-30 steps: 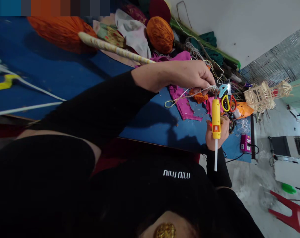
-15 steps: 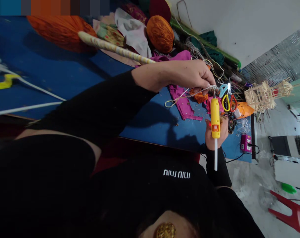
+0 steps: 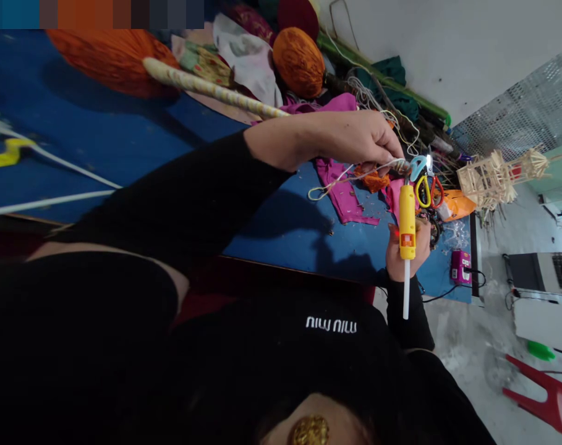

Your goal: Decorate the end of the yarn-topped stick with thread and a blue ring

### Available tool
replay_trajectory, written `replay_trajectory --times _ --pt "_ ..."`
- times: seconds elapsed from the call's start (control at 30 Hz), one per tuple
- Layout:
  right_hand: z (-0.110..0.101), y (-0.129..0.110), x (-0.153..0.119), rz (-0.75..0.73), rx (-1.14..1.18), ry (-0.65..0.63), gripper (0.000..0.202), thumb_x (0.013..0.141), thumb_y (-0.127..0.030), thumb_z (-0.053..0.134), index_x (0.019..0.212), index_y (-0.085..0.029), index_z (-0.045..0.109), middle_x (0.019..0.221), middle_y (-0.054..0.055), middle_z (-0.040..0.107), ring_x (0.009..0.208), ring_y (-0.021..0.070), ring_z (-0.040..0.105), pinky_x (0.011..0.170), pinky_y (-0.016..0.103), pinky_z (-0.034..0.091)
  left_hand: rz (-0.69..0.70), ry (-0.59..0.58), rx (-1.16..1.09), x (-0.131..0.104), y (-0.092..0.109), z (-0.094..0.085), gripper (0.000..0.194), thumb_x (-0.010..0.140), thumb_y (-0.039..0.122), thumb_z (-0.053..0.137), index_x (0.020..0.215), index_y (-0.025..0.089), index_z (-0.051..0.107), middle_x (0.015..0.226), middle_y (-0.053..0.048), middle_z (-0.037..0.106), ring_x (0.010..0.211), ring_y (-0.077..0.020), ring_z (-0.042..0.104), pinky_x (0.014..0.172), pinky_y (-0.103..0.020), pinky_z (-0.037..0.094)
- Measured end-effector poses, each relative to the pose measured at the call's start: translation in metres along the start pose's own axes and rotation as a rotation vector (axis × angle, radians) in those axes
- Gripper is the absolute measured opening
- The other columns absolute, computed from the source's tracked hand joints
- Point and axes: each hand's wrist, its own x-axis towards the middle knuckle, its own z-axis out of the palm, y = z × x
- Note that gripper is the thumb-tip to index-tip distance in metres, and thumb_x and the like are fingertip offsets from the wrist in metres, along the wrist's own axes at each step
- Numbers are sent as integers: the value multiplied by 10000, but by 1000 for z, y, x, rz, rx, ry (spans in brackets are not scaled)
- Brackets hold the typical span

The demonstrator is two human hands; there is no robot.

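Observation:
My left hand [image 3: 371, 139] is closed, its fingertips pinching a thin pale string [image 3: 329, 185] at the end of a dark rod-like piece [image 3: 405, 167]. A loop of the string hangs back under the wrist. My right hand [image 3: 408, 250] is wrapped round a yellow glue gun [image 3: 407, 213], with a white glue stick jutting from its rear. The gun's nozzle is right at the rod-like piece, close to my left fingertips. A yellow-and-white wrapped stick [image 3: 216, 91] runs from beside a large orange cloth bundle [image 3: 109, 62] and passes behind my left forearm.
Scissors with blue [image 3: 418, 167], yellow and red handles lie just beyond the gun. Magenta cloth [image 3: 343, 194], a round orange bundle [image 3: 299, 62] and green stalks lie on the blue table [image 3: 281, 216]. A woven straw object [image 3: 487, 179] and a purple box [image 3: 460, 267] are at the right.
The glue gun and my right hand have shifted slightly to the right. My left hand keeps its pinch in nearly the same place.

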Motion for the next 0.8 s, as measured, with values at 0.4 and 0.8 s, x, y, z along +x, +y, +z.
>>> replay_trajectory --times 0.4,0.8 --pt "-2 -3 -4 -6 6 -54 284 1020 -500 521 1034 -221 569 894 60 669 809 180 718 697 281 585 31 17 -10 1 -1 2 278 845 189 580 1005 112 794 569 -2 592 534 -107 534 632 -243 417" --pt "1 -3 -4 11 22 -49 312 1001 -524 562 1067 -219 569 921 68 653 854 192 708 756 295 579 50 6 -1 2 -7 2 283 861 224 604 1038 134 807 587 -16 626 540 -117 556 622 -240 418"
